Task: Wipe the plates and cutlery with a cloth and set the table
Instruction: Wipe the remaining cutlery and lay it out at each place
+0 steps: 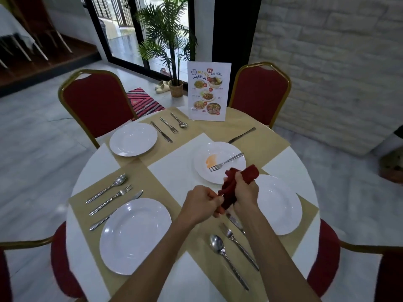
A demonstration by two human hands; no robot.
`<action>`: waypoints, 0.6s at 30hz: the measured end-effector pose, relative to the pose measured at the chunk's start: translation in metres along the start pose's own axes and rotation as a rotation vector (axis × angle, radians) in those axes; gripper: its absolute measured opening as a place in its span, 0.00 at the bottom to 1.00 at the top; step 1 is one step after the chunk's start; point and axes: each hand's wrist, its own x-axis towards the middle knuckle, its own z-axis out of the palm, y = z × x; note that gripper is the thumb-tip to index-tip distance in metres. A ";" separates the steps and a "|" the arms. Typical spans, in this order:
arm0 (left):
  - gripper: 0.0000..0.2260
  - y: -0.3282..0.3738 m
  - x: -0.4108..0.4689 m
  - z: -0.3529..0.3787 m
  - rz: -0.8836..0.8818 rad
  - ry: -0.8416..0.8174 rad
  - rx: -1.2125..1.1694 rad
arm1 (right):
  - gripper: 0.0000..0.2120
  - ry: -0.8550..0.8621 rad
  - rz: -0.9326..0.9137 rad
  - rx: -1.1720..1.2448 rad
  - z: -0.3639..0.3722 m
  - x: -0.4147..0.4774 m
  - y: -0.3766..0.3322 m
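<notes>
Both hands meet above the middle of a round tabletop (93, 162). The left hand (201, 202) pinches the lower end of a red cloth (232, 184) with curled fingers. The right hand (245, 192) grips the cloth's bunched middle, and the upper end sticks out past the fist. Whether anything is wrapped inside cannot be told.

Just beyond the cloth sits a stained plate (218, 175) with an orange smear and a fork (226, 162) lying across it. A lone knife (242, 135) lies on the mat behind. A clean plate (281, 205) lies to the right of the hands, with a spoon (218, 245) and a second fork (238, 245) to its left.

Two more settings lie on beige mats: a near-left plate (135, 235) and a far-left plate (133, 139), each with cutlery alongside. A menu card (208, 91) stands at the far edge, and a red chair (98, 107) stands behind it on the left.
</notes>
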 end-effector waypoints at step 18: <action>0.05 -0.009 0.035 -0.107 0.161 -0.042 0.416 | 0.06 -0.764 -0.268 -1.018 -0.043 -0.012 -0.046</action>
